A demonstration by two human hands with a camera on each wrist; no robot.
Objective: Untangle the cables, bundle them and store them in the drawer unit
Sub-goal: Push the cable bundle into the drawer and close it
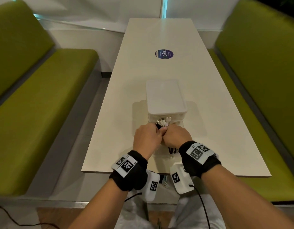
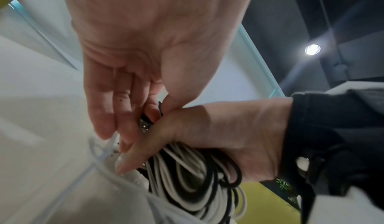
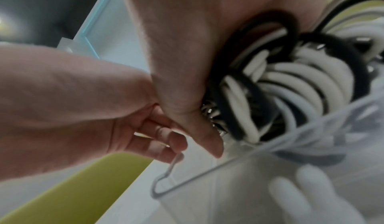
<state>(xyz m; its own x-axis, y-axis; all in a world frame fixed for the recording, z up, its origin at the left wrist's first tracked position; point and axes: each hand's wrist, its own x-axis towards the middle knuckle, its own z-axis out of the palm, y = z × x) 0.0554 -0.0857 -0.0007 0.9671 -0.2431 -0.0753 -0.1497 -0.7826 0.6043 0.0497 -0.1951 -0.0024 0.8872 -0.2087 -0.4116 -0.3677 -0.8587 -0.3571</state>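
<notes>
together, both hands work at the near end of the table [image 1: 209,100], close to its near edge, just in front of the white drawer unit [image 1: 166,98]. the right hand [image 1: 176,135] has its fingers curled round a coil of black and white cables [image 2: 193,170], the loops hanging below its palm and over the clear rim of the pulled-out drawer [image 3: 207,175]; the plug ends [image 1: 162,122] stick up between the two hands, right at the unit's front. the left hand [image 1: 147,138] has its thumb and fingers pinched on the cable ends beside the right thumb, the other fingers fairly straight. the coil looks light and soft, a springy bundle that would likely loosen and fan out if the grip slackens, and the smooth jackets may slide past each other. whether anything ties the loops cannot be told. the safest hold seems to be across the middle of the coil, where all loops cross, with the stiff metal plugs tucked in so they do not catch on the drawer's thin plastic wall. the drawer itself looks light and may shift if pushed.
</notes>
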